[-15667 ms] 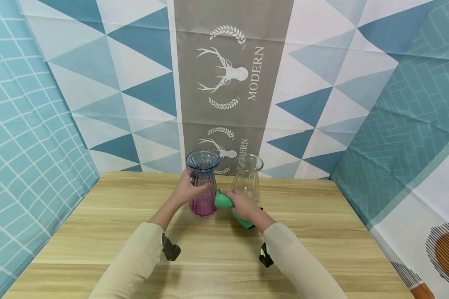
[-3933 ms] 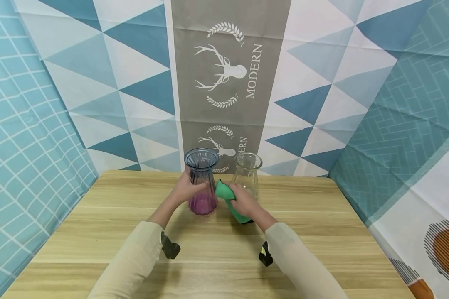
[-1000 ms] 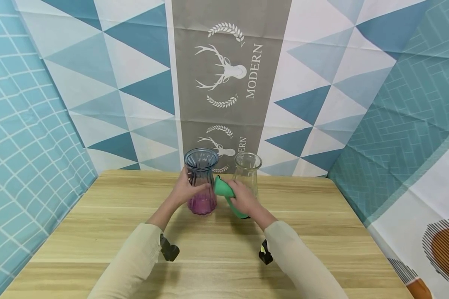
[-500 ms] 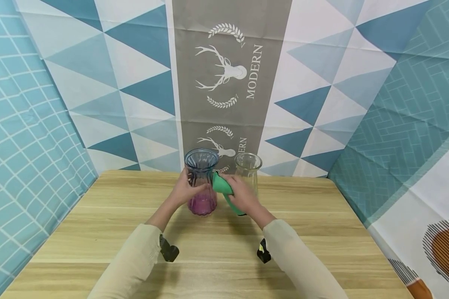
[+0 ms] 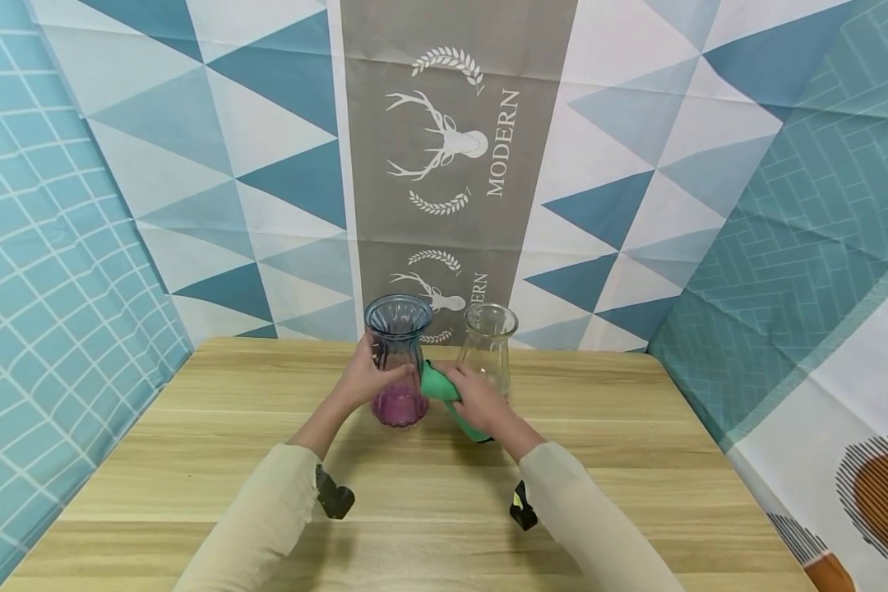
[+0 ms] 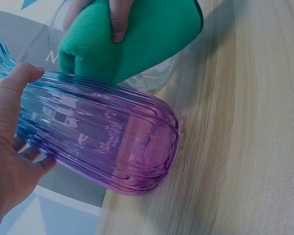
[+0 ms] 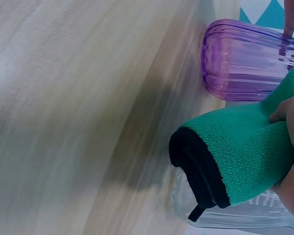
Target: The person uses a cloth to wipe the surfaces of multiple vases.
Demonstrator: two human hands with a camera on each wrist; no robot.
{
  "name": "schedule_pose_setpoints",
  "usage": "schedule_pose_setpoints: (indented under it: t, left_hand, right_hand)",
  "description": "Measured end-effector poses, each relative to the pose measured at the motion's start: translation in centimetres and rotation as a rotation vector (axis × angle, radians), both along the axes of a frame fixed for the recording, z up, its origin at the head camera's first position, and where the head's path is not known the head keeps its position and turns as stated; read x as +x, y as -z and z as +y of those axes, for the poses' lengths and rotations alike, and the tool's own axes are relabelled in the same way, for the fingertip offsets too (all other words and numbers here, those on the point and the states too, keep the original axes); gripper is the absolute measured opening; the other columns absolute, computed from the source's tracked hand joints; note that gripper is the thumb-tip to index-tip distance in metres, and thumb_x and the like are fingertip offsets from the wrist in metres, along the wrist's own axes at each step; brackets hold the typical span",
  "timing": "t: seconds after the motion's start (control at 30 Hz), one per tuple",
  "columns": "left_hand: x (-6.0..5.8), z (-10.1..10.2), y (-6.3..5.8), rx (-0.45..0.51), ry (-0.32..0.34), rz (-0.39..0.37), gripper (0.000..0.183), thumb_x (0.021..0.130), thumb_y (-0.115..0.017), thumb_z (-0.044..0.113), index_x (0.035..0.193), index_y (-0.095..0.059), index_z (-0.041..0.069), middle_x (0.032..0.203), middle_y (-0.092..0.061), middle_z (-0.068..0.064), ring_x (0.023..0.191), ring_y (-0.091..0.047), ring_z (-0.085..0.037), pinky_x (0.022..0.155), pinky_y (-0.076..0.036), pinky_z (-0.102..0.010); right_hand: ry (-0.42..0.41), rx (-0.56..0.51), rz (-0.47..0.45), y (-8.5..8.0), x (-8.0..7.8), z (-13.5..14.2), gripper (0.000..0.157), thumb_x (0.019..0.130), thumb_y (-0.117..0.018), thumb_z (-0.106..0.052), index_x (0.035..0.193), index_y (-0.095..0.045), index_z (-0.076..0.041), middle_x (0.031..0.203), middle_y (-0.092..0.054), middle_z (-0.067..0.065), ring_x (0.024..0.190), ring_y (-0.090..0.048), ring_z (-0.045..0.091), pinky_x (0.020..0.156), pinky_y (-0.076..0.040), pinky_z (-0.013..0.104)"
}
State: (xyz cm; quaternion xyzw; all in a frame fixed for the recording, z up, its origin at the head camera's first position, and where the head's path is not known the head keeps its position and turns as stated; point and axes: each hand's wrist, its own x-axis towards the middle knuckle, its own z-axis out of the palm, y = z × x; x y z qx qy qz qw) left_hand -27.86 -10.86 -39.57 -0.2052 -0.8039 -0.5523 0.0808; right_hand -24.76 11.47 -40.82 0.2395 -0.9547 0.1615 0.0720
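Note:
A ribbed glass vase [image 5: 400,403], blue at its flared rim and fading to purple-pink at the base, stands upright near the table's back edge. My left hand [image 5: 366,374] grips its side, the thumb across the front and the fingers behind the glass. In my right hand [image 5: 481,399] is a folded green towel [image 7: 235,152] with a black hem and small loop. The towel touches the vase's right side, as the left wrist view shows. Just behind the right hand stands a clear glass vase [image 5: 492,349], its lower part mostly hidden by hand and towel.
The wooden table [image 5: 414,526] runs to a patterned cloth backdrop [image 5: 451,164] right behind the vases. Blue tiled cloth [image 5: 52,247] hangs at the left and teal cloth [image 5: 807,230] at the right. Black devices [image 5: 335,493] are strapped at both wrists.
Over the last second the right hand and towel rise a little along the vase's right side, then come back down. The left hand keeps its grip and the vase stays in place.

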Motion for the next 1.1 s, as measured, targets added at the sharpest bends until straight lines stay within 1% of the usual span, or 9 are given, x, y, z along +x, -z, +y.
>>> schedule_pose_setpoints:
  t: [0.17,0.27,0.43,0.5,0.57,0.73,0.83,1.0,1.1]
  left_hand:
    - [0.1,0.1,-0.1,0.008,0.002,-0.027,0.088,0.075,-0.077,0.017,0.144,-0.022,0.008,0.138,-0.039,-0.021,0.131,-0.038,-0.038,0.109,-0.035,-0.051]
    - [0.2,0.1,-0.1,-0.019,-0.014,-0.053,0.087,0.075,-0.076,0.017,0.143,-0.023,0.005,0.139,-0.038,-0.023,0.132,-0.037,-0.039,0.109,-0.034,-0.052]
    - [0.4,0.2,-0.3,-0.036,-0.027,-0.077,0.083,0.077,-0.075,0.017,0.141,-0.025,0.001,0.139,-0.039,-0.024,0.131,-0.038,-0.039,0.11,-0.032,-0.051]
    - [0.6,0.3,-0.5,-0.03,-0.025,-0.075,0.081,0.077,-0.074,0.014,0.141,-0.026,0.0,0.139,-0.04,-0.025,0.131,-0.039,-0.04,0.111,-0.031,-0.052]
    - [1.3,0.4,-1.3,-0.039,-0.02,-0.061,0.079,0.078,-0.072,0.01,0.141,-0.025,-0.003,0.137,-0.04,-0.028,0.129,-0.039,-0.043,0.11,-0.031,-0.054]
    - [2.9,0.7,-3.1,-0.054,0.002,-0.03,0.079,0.078,-0.069,0.004,0.141,-0.023,-0.007,0.137,-0.039,-0.031,0.128,-0.039,-0.046,0.109,-0.032,-0.056]
    - [2.4,0.5,-2.6,-0.04,0.008,-0.031,0.081,0.078,-0.07,0.004,0.142,-0.022,-0.004,0.138,-0.039,-0.03,0.129,-0.039,-0.044,0.11,-0.03,-0.055]
    - [0.6,0.2,-0.6,-0.038,0.007,-0.016,0.083,0.078,-0.072,0.009,0.144,-0.022,0.003,0.139,-0.04,-0.025,0.13,-0.04,-0.041,0.111,-0.03,-0.053]
    - [0.2,0.1,-0.2,-0.042,0.006,-0.009,0.084,0.077,-0.073,0.011,0.144,-0.023,0.006,0.139,-0.041,-0.023,0.129,-0.041,-0.039,0.11,-0.032,-0.052]
  right_hand:
    - [-0.013,0.026,-0.014,0.7,0.2,0.1,0.066,0.085,-0.064,-0.008,0.143,-0.037,-0.023,0.133,-0.05,0.014,0.116,-0.053,0.031,0.093,-0.049,0.048]
    - [-0.022,0.051,-0.007,1.1,0.3,0.2,0.065,0.084,-0.065,-0.008,0.142,-0.038,-0.022,0.131,-0.051,0.015,0.117,-0.052,0.031,0.094,-0.049,0.048]
    - [-0.038,0.088,-0.005,1.4,0.5,0.4,0.064,0.083,-0.066,-0.008,0.14,-0.04,-0.022,0.129,-0.052,0.014,0.115,-0.054,0.029,0.092,-0.05,0.045]
    - [-0.042,0.102,-0.018,1.5,0.5,0.5,0.064,0.083,-0.066,-0.008,0.14,-0.041,-0.022,0.129,-0.052,0.014,0.114,-0.054,0.029,0.091,-0.05,0.044]
    - [-0.046,0.116,-0.03,1.6,0.6,0.5,0.064,0.084,-0.066,-0.008,0.141,-0.041,-0.022,0.128,-0.052,0.014,0.112,-0.055,0.028,0.09,-0.051,0.043]
    - [-0.05,0.129,-0.056,1.7,0.7,0.6,0.064,0.085,-0.064,-0.007,0.142,-0.039,-0.021,0.129,-0.052,0.013,0.112,-0.055,0.028,0.09,-0.051,0.042]
    - [-0.05,0.148,-0.061,1.8,0.7,0.6,0.065,0.085,-0.063,-0.006,0.142,-0.039,-0.022,0.13,-0.051,0.013,0.113,-0.055,0.027,0.09,-0.051,0.041]
    - [-0.055,0.196,-0.066,2.0,0.9,0.5,0.065,0.085,-0.063,-0.006,0.142,-0.039,-0.023,0.133,-0.05,0.012,0.114,-0.055,0.028,0.089,-0.052,0.041]
    - [-0.057,0.225,-0.055,2.1,0.9,0.5,0.064,0.085,-0.062,-0.006,0.142,-0.039,-0.023,0.132,-0.05,0.012,0.113,-0.056,0.027,0.088,-0.053,0.04]
